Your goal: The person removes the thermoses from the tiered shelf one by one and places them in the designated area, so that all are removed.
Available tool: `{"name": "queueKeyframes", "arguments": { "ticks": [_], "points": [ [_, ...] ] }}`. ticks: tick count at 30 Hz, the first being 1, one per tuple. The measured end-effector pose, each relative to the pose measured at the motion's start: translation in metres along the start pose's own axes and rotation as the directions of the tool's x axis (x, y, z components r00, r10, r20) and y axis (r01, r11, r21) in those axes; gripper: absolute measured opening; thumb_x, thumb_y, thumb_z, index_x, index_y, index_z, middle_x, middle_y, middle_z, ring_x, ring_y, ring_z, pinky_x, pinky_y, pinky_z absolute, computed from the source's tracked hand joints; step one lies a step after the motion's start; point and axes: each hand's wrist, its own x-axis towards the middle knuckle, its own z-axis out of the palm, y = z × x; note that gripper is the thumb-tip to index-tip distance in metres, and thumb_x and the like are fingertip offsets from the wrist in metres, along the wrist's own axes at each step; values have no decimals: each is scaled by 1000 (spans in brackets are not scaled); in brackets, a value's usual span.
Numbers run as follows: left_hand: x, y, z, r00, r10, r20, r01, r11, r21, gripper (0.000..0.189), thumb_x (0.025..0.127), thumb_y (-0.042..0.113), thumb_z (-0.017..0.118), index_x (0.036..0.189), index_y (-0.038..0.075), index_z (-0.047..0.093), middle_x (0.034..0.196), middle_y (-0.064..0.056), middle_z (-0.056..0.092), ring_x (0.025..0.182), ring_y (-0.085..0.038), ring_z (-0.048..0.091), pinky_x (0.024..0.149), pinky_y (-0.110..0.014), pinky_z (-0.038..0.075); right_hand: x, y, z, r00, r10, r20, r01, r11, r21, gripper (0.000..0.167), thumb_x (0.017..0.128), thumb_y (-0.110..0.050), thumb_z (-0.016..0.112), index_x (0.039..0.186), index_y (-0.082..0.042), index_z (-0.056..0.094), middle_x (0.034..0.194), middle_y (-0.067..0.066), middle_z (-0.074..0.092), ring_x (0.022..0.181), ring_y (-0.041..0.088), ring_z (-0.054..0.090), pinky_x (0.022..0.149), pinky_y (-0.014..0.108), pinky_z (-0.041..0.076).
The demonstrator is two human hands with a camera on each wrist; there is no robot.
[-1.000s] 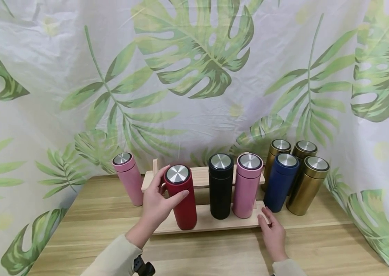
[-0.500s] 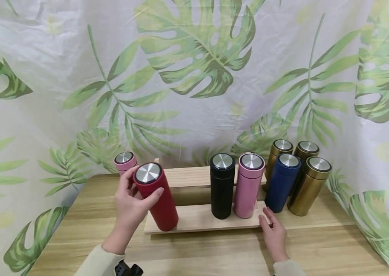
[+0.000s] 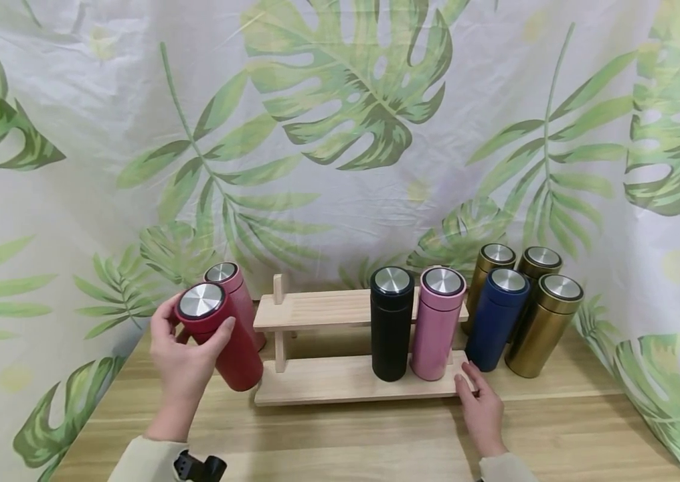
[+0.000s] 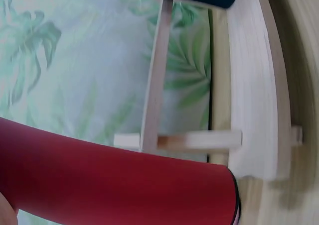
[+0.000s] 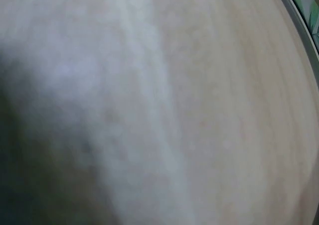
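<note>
My left hand [image 3: 182,365] grips a red thermos flask [image 3: 237,358] with a steel-topped lid. The flask tilts, its base just left of a small two-tier wooden rack [image 3: 316,380]. In the left wrist view the red flask [image 4: 129,180] lies across the lower left, beside the rack's end. My right hand [image 3: 482,410] holds the right front corner of the rack's lower shelf, thumb and fingertips at the board. On that shelf stand a black flask [image 3: 391,335] and a pink flask [image 3: 436,335] side by side.
Behind the red flask stands another pink flask [image 3: 245,308], partly hidden. Right of the rack, a blue flask [image 3: 496,321] and several gold flasks [image 3: 541,335] crowd together on the wooden table [image 3: 340,445]. A leaf-print curtain [image 3: 340,221] hangs behind.
My left hand has lifted the red flask off the lower shelf and carried it left, past the rack's end. My right hand has stayed at the shelf corner.
</note>
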Motion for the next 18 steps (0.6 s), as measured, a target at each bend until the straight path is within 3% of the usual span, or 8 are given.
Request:
{"name": "queueKeyframes", "arguments": {
  "ticks": [2,7,14,18],
  "points": [
    [2,-6,-4,999,-22,-32,23,999,31,73,65,3,81,129,11,48,114,12,52,102,-8,50,78,-14,43,0,0,-1,1000,1,4,-1,1000,-5,35,90,-22,61,119,-2,62,129,12,55,112,9,52,77,-1,33],
    [8,-21,-12,995,-69,-72,76,992,100,73,69,8,80,132,14,44,117,10,48,105,-5,45,81,-17,42,0,1,-1,1000,11,10,-11,1000,-5,35,90,-22,61,119,-2,62,130,12,55,111,5,50,76,-1,33],
    [18,-42,-18,991,-100,-94,112,985,131,74,73,14,77,135,19,36,125,1,44,110,-10,42,87,-22,43,1,0,0,1000,-1,4,1,1000,-12,35,90,-21,61,119,-1,62,129,13,55,117,27,51,79,-2,30],
    [23,-51,-19,990,-91,-105,107,981,164,75,72,16,78,134,21,36,126,-3,45,112,-15,45,90,-23,43,2,1,0,1000,5,10,-5,1000,-7,36,90,-21,61,119,-1,61,130,13,55,117,28,50,78,-2,31]
  ]
}}
